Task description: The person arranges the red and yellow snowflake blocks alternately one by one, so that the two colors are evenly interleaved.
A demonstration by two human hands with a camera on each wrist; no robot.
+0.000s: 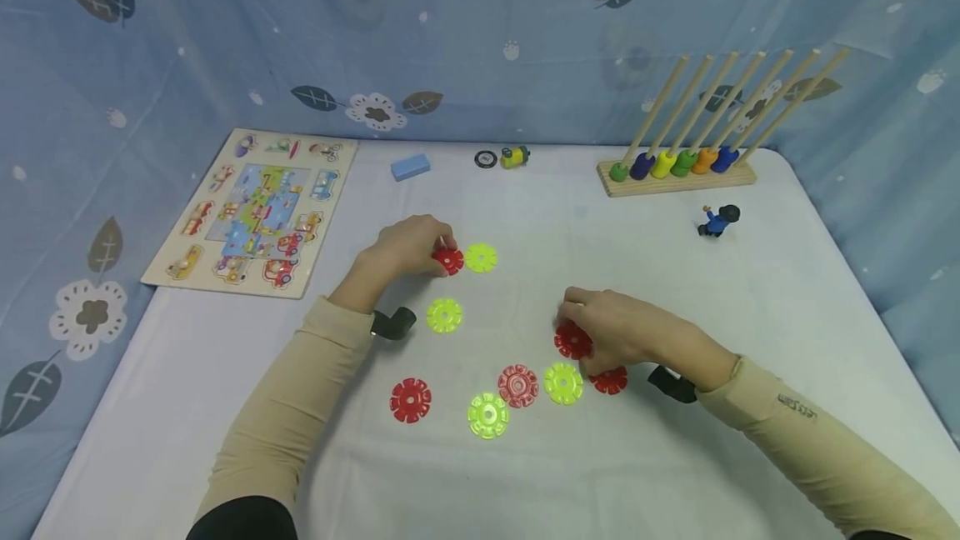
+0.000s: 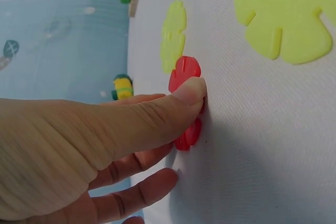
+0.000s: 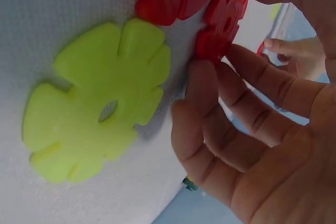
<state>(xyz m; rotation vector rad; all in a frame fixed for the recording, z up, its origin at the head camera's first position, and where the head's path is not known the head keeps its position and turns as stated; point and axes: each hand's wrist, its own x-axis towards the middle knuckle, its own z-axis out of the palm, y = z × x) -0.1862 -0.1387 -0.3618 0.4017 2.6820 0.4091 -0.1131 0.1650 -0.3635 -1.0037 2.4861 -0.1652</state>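
My left hand (image 1: 411,247) pinches a red flower-shaped plastic disc (image 1: 452,262) between thumb and fingers, tilted near the cloth in the left wrist view. Just right of it lies a yellow-green disc (image 1: 481,257), and another yellow-green disc (image 1: 445,316) lies nearer. My right hand (image 1: 618,325) holds a second red disc (image 1: 572,342) by its edge, seen tilted in the right wrist view (image 3: 223,24). Below that hand are a yellow-green disc (image 1: 563,383) and a red disc (image 1: 609,381), the latter partly hidden.
Nearer lie red discs (image 1: 410,400) (image 1: 518,386) and a yellow-green disc (image 1: 488,416). A puzzle board (image 1: 318,261) lies at left. At the back are a blue block (image 1: 410,167), a black ring (image 1: 486,159), a small yellow-green toy (image 1: 514,157), a peg stand (image 1: 678,184) and a toy figure (image 1: 717,221).
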